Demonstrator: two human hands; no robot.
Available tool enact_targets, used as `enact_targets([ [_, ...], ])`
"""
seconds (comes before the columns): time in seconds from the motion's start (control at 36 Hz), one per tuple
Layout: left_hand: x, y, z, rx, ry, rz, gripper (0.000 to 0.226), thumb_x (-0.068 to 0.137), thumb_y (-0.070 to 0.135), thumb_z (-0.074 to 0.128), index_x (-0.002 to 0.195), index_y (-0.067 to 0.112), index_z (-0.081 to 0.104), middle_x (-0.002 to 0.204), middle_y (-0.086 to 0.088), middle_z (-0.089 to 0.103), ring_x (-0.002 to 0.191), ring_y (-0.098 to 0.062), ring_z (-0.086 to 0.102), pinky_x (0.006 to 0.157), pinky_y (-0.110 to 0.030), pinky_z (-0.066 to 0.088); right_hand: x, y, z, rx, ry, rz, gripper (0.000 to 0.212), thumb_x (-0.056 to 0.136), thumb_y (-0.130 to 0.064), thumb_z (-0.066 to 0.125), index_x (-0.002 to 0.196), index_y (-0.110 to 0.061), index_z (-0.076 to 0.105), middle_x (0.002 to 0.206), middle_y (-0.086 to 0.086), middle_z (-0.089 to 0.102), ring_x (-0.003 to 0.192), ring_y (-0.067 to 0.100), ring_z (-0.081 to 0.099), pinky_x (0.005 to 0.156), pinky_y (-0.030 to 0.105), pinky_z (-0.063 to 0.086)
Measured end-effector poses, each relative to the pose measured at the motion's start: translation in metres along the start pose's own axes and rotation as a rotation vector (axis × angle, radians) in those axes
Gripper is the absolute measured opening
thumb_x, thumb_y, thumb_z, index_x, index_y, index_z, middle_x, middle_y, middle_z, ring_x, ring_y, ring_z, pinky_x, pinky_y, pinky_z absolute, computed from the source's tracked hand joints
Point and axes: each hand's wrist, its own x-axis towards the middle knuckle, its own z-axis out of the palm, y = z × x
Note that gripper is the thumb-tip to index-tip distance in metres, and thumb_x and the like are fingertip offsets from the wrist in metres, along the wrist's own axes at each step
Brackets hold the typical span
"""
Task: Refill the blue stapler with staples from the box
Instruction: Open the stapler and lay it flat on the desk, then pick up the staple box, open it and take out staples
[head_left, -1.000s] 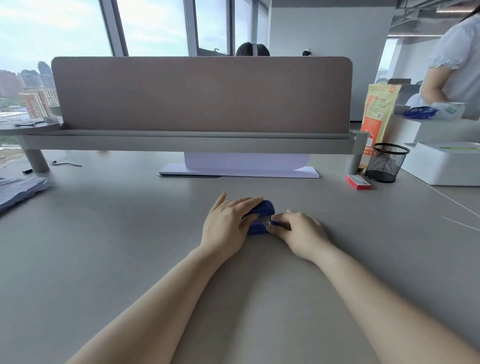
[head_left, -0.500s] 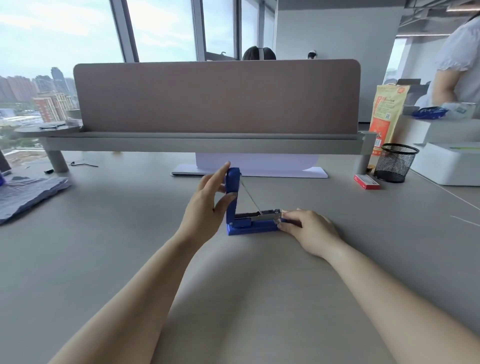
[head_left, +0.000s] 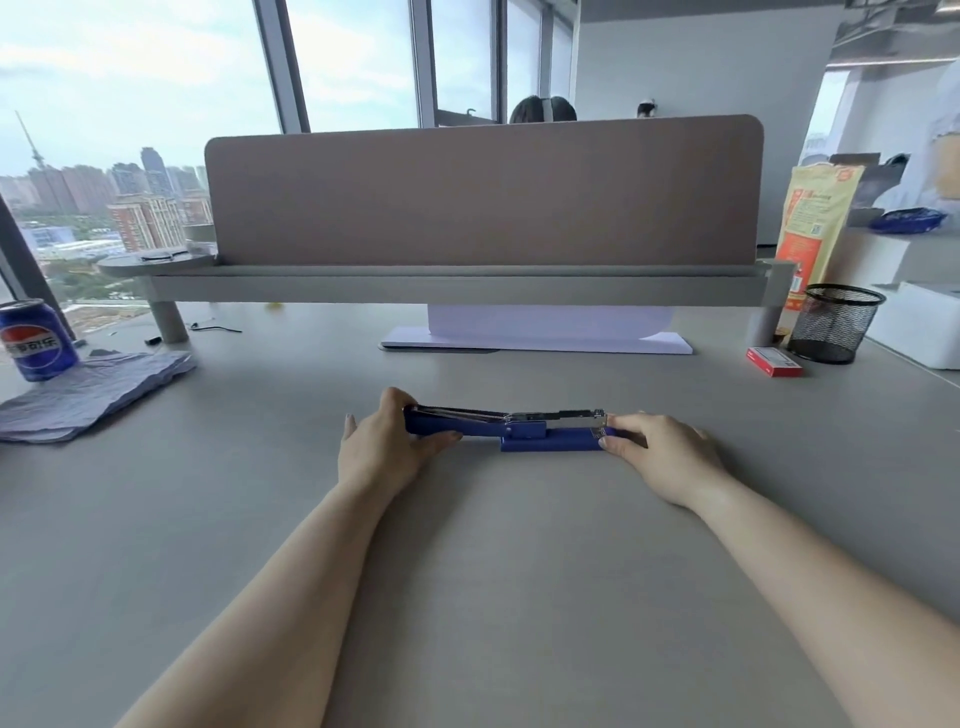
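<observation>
The blue stapler (head_left: 524, 432) lies on the grey desk, swung fully open and flat, with its metal staple channel facing up. My left hand (head_left: 382, 447) grips the folded-back top cover at the left end. My right hand (head_left: 665, 457) holds the base at the right end, fingertips against the metal front. The red staple box (head_left: 773, 360) rests shut at the far right of the desk, away from both hands.
A black mesh pen cup (head_left: 834, 330) and an orange bag (head_left: 815, 223) stand behind the box, a white box (head_left: 919, 327) beside them. A blue soda can (head_left: 34, 340) and folded cloth (head_left: 93, 392) are at the left. A desk divider (head_left: 483, 192) stands ahead.
The stapler went from shut under both hands to cover upright, and now to fully flat. My left hand swung the cover back to the left. My right hand stayed on the base.
</observation>
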Motion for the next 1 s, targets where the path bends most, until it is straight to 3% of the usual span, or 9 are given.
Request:
enact_targets([
  [0.06, 0.000, 0.002, 0.000, 0.055, -0.017, -0.005, 0.054, 0.072, 0.058, 0.065, 0.100, 0.018, 0.042, 0.090, 0.004, 0.058, 0.081, -0.020, 0.037, 0.107, -0.048, 0.031, 0.003, 0.003, 0.002, -0.008, -0.002, 0.005, 0.032, 0.087, -0.050, 0.049, 0.114, -0.035, 0.060, 0.125, 0.000, 0.062, 0.124, 0.025, 0.048, 0.094, 0.034, 0.035],
  [0.17, 0.002, 0.000, 0.002, 0.082, -0.073, -0.002, 0.055, 0.073, 0.062, 0.061, 0.100, 0.018, 0.041, 0.099, -0.001, 0.064, 0.089, -0.024, 0.045, 0.106, -0.047, 0.032, 0.003, 0.003, 0.001, -0.003, 0.004, 0.000, 0.028, 0.089, -0.047, 0.049, 0.110, -0.034, 0.061, 0.118, -0.003, 0.064, 0.121, 0.024, 0.049, 0.085, 0.031, 0.033],
  [0.28, 0.002, -0.001, 0.001, 0.099, -0.107, 0.015, 0.054, 0.073, 0.063, 0.060, 0.102, 0.020, 0.044, 0.103, -0.002, 0.065, 0.088, -0.024, 0.047, 0.103, -0.046, 0.035, 0.003, 0.003, 0.001, 0.007, 0.000, -0.002, 0.030, 0.089, -0.045, 0.050, 0.116, -0.034, 0.059, 0.125, -0.007, 0.062, 0.131, 0.020, 0.043, 0.095, 0.032, 0.035],
  [0.36, 0.002, -0.002, 0.000, 0.114, -0.129, 0.014, 0.058, 0.073, 0.064, 0.058, 0.111, 0.022, 0.045, 0.113, -0.002, 0.064, 0.104, -0.027, 0.053, 0.105, -0.044, 0.033, 0.004, 0.006, 0.002, 0.036, -0.009, -0.005, 0.035, 0.089, -0.043, 0.052, 0.122, -0.035, 0.056, 0.133, -0.008, 0.057, 0.139, 0.014, 0.032, 0.099, 0.030, 0.032],
  [0.53, -0.003, 0.003, -0.005, 0.100, -0.124, 0.038, 0.077, 0.072, 0.062, 0.061, 0.134, 0.026, 0.033, 0.128, -0.006, 0.056, 0.119, -0.029, 0.045, 0.107, -0.042, 0.032, 0.001, 0.011, -0.003, 0.198, -0.060, -0.002, 0.051, 0.086, -0.038, 0.059, 0.134, -0.029, 0.045, 0.146, -0.004, 0.043, 0.138, 0.017, 0.034, 0.111, 0.035, 0.031],
  [0.67, -0.010, 0.024, -0.010, 0.089, 0.021, 0.255, 0.072, 0.076, 0.057, 0.060, 0.135, 0.022, 0.036, 0.146, 0.000, 0.040, 0.128, -0.027, 0.040, 0.115, -0.042, 0.023, -0.010, 0.022, -0.022, 0.151, -0.028, 0.028, 0.054, 0.085, -0.040, 0.060, 0.135, -0.025, 0.044, 0.145, -0.001, 0.045, 0.133, 0.020, 0.042, 0.108, 0.033, 0.036],
  [0.75, -0.021, 0.052, -0.002, 0.051, 0.055, 0.405, 0.062, 0.080, 0.054, 0.058, 0.131, 0.022, 0.042, 0.146, 0.003, 0.041, 0.130, -0.024, 0.041, 0.117, -0.038, 0.020, -0.018, 0.034, -0.039, 0.149, 0.011, 0.069, 0.054, 0.084, -0.043, 0.060, 0.133, -0.025, 0.046, 0.143, 0.001, 0.048, 0.130, 0.021, 0.045, 0.104, 0.032, 0.038],
  [0.86, -0.042, 0.100, 0.029, -0.010, -0.057, 0.621, 0.047, 0.088, 0.044, 0.051, 0.130, 0.024, 0.046, 0.145, 0.007, 0.042, 0.133, -0.014, 0.039, 0.115, -0.035, 0.026, -0.036, 0.057, -0.063, 0.102, 0.022, 0.098, 0.052, 0.086, -0.040, 0.059, 0.133, -0.024, 0.047, 0.144, -0.001, 0.046, 0.132, 0.019, 0.043, 0.104, 0.029, 0.034],
  [1.0, -0.058, 0.159, 0.090, -0.001, -0.356, 0.693, 0.058, 0.090, 0.046, 0.046, 0.141, 0.023, 0.031, 0.156, 0.007, 0.020, 0.144, -0.011, 0.014, 0.118, -0.029, 0.010, -0.057, 0.096, -0.094, 0.084, 0.091, 0.193, 0.050, 0.086, -0.033, 0.060, 0.132, -0.018, 0.048, 0.144, 0.003, 0.046, 0.133, 0.020, 0.042, 0.105, 0.028, 0.032],
])
